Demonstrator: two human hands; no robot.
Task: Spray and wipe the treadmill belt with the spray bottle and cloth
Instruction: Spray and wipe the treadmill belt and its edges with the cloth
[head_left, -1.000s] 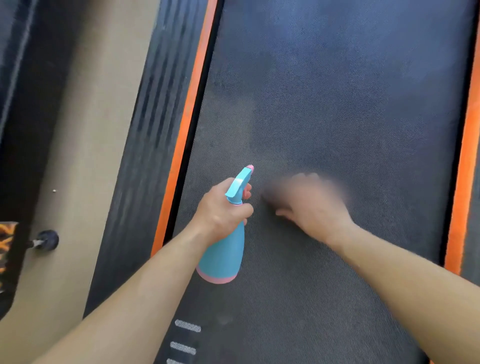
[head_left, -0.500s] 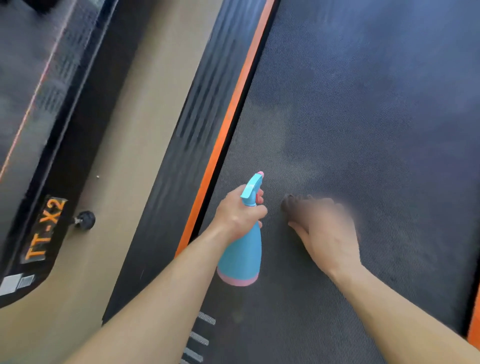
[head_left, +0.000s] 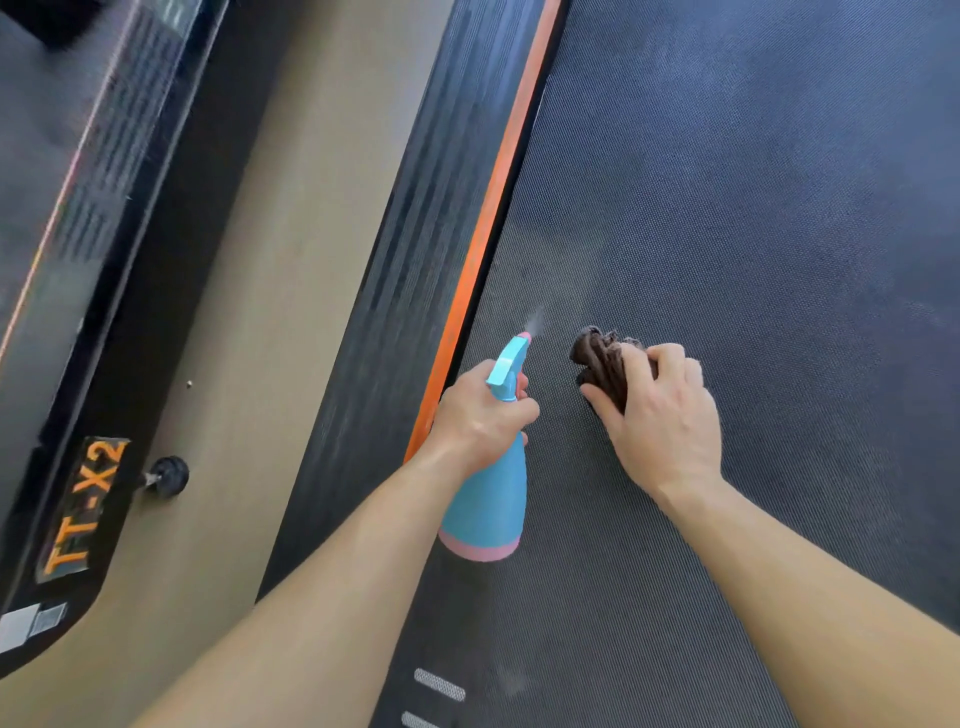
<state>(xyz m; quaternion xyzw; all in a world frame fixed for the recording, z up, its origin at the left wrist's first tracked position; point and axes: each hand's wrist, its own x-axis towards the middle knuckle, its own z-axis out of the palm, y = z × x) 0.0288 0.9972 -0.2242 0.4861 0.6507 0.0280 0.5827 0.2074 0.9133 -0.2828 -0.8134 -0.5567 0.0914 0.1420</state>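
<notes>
Left hand (head_left: 485, 415) curled around the neck of the spray bottle (head_left: 485, 512), fingers wrapped at the trigger; bottle blue with a pink base, nozzle aimed away from the person, a faint puff of mist (head_left: 535, 318) just off the tip. Right hand (head_left: 662, 415) just beside it to the right, fingers bent over a bunched dark brown cloth (head_left: 597, 358) and pressing it onto the treadmill belt (head_left: 753, 208); the cloth protrudes past the fingertips. Bottle and cloth near, not touching. Belt dark grey, fine-textured, white dashes (head_left: 439, 685) at its near end. Orange stripe (head_left: 493, 208) and black ribbed side rail (head_left: 395, 291) border the belt's left edge. Tan floor (head_left: 249, 312) beyond; a neighbouring machine labelled "TT-X2" (head_left: 85, 512) with a round black foot (head_left: 169, 475).
</notes>
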